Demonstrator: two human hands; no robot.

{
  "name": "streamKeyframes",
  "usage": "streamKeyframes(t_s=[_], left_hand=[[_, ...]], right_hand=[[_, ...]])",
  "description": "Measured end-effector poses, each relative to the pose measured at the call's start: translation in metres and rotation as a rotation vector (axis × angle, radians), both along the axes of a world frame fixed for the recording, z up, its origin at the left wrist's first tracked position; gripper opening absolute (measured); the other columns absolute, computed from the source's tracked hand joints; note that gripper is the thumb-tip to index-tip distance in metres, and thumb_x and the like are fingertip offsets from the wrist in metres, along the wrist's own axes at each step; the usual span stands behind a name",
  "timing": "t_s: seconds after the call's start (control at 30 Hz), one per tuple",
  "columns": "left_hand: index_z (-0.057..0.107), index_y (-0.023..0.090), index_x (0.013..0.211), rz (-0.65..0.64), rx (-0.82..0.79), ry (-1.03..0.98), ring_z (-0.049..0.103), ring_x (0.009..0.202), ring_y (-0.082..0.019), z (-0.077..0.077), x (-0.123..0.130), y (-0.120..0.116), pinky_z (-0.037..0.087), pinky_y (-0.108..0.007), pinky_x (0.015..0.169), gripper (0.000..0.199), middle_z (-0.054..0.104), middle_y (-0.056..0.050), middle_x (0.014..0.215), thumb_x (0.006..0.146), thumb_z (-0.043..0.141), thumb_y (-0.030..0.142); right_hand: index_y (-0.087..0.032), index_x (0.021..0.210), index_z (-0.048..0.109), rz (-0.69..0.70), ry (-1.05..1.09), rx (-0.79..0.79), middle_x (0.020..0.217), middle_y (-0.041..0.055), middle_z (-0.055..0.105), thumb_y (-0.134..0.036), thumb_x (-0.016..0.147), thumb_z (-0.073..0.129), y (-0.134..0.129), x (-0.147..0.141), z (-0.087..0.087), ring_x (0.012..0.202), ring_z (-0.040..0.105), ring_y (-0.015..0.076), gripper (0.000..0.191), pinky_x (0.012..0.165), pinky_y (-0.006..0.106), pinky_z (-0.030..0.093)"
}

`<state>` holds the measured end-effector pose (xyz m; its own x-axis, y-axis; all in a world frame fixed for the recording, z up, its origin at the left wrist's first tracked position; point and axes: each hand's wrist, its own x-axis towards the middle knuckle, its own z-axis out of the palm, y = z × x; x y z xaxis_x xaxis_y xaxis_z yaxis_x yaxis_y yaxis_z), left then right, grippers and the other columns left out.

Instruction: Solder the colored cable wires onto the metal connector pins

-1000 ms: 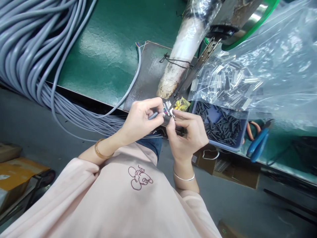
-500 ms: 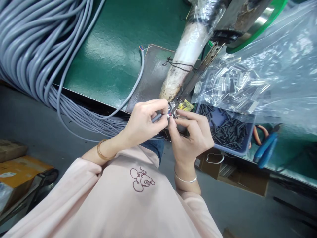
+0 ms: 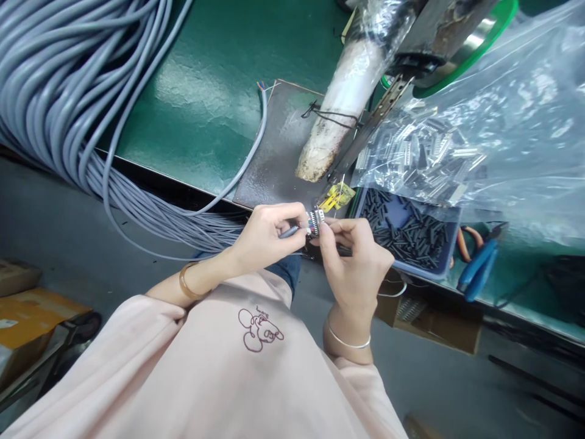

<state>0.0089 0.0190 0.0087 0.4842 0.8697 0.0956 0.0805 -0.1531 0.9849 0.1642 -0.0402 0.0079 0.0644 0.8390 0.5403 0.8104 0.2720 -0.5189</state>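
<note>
Below white tube (image 3: 329, 116) | connector (image 3: 316, 221) farther off than before | left fingers (image 3: 295, 211) pinch grey cable (image 3: 288, 232) | right fingers (image 3: 327, 236) pinch connector

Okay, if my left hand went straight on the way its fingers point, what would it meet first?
Your left hand would most likely meet the small metal connector right by its fingertips, then your right hand; depth is hard to judge here.

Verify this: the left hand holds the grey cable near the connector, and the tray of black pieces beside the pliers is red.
Not red: the head view shows that the tray of black pieces beside the pliers is blue. The left hand does hold the grey cable near the connector.
</note>
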Motion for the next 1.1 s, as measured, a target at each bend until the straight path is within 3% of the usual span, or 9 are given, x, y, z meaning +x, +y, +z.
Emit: streamKeyframes(t_s=[0.13, 0.23, 0.33, 0.47, 0.53, 0.63, 0.73, 0.9, 1.1], left_hand=[[0.063, 0.01, 0.079, -0.001, -0.046, -0.088, 0.038, 0.052, -0.001, -0.005, -0.001, -0.014, 0.032, -0.016, 0.048, 0.007, 0.063, -0.002, 0.078, 0.084, 0.062, 0.015], [0.067, 0.011, 0.099, 0.04, -0.165, -0.17, 0.051, 0.058, -0.002, -0.009, -0.003, -0.025, 0.045, -0.014, 0.056, 0.023, 0.069, -0.004, 0.092, 0.079, 0.073, 0.022], [0.067, 0.01, 0.094, 0.061, -0.355, -0.249, 0.06, 0.063, -0.005, -0.01, -0.006, -0.033, 0.051, -0.015, 0.063, 0.023, 0.069, -0.003, 0.082, 0.077, 0.076, 0.023], [0.063, 0.009, 0.081, -0.289, -0.864, -0.442, 0.056, 0.047, -0.006, -0.008, -0.013, -0.029, 0.047, -0.017, 0.048, 0.026, 0.067, -0.004, 0.067, 0.079, 0.078, 0.03], [0.063, 0.009, 0.08, -0.365, -1.014, -0.502, 0.054, 0.043, -0.006, -0.007, -0.016, -0.026, 0.043, -0.017, 0.043, 0.034, 0.069, -0.005, 0.067, 0.076, 0.083, 0.036], [0.067, 0.007, 0.086, -0.246, -0.964, -0.506, 0.056, 0.043, -0.006, -0.006, -0.017, -0.027, 0.044, -0.016, 0.043, 0.034, 0.07, -0.005, 0.069, 0.075, 0.086, 0.034], [0.068, 0.008, 0.087, -0.07, -0.831, -0.501, 0.056, 0.044, -0.006, -0.008, -0.015, -0.031, 0.045, -0.017, 0.043, 0.027, 0.069, -0.002, 0.068, 0.074, 0.084, 0.026], [0.071, 0.009, 0.087, 0.051, -0.721, -0.465, 0.054, 0.045, -0.006, -0.012, -0.014, -0.034, 0.046, -0.018, 0.043, 0.023, 0.063, 0.001, 0.065, 0.073, 0.082, 0.024], [0.067, 0.009, 0.089, -0.056, -0.731, -0.414, 0.047, 0.041, -0.005, -0.014, -0.021, -0.032, 0.034, -0.017, 0.039, 0.028, 0.057, 0.003, 0.059, 0.076, 0.08, 0.03]], right_hand=[[-0.019, 0.088, 0.053, 0.044, 0.042, -0.099, 0.073, -0.0063, 0.063, -0.016, 0.094, 0.068, -0.009, 0.006, 0.009, 0.058, 0.064, 0.0052, 0.017, 0.058, 0.012, 0.049], [-0.019, 0.087, 0.054, 0.014, 0.1, -0.033, 0.081, -0.0037, 0.065, -0.014, 0.094, 0.067, -0.015, 0.01, 0.007, 0.066, 0.064, 0.0053, 0.016, 0.064, 0.013, 0.051], [-0.018, 0.089, 0.056, 0.023, 0.2, 0.081, 0.087, -0.0006, 0.067, -0.013, 0.093, 0.067, -0.016, 0.011, -0.005, 0.079, 0.068, 0.0079, 0.013, 0.072, 0.016, 0.054], [-0.019, 0.091, 0.055, 0.119, 0.388, 0.145, 0.086, 0.0005, 0.068, -0.015, 0.095, 0.064, -0.011, 0.008, -0.026, 0.079, 0.071, 0.0111, 0.011, 0.07, 0.02, 0.056], [-0.019, 0.094, 0.056, 0.11, 0.386, 0.102, 0.087, 0.0009, 0.069, -0.017, 0.096, 0.063, -0.01, 0.005, -0.031, 0.08, 0.073, 0.0135, 0.008, 0.067, 0.021, 0.057], [-0.019, 0.096, 0.058, -0.06, 0.31, 0.208, 0.076, -0.0027, 0.067, -0.016, 0.097, 0.063, -0.015, 0.002, -0.025, 0.062, 0.069, 0.0105, 0.006, 0.054, 0.017, 0.05], [-0.019, 0.089, 0.059, -0.227, 0.276, 0.4, 0.065, -0.0049, 0.057, -0.023, 0.099, 0.062, -0.027, -0.002, -0.01, 0.044, 0.05, 0.0053, 0.011, 0.043, 0.018, 0.034], [-0.015, 0.089, 0.067, -0.002, -0.031, -0.029, 0.054, -0.0075, 0.044, -0.031, 0.095, 0.067, -0.039, -0.018, 0.005, 0.042, 0.041, 0.0047, 0.017, 0.045, 0.019, 0.033], [-0.013, 0.08, 0.063, 0.021, -0.015, -0.074, 0.055, -0.0071, 0.048, -0.012, 0.094, 0.061, -0.031, -0.027, 0.001, 0.045, 0.042, 0.0034, 0.014, 0.048, 0.016, 0.033]])
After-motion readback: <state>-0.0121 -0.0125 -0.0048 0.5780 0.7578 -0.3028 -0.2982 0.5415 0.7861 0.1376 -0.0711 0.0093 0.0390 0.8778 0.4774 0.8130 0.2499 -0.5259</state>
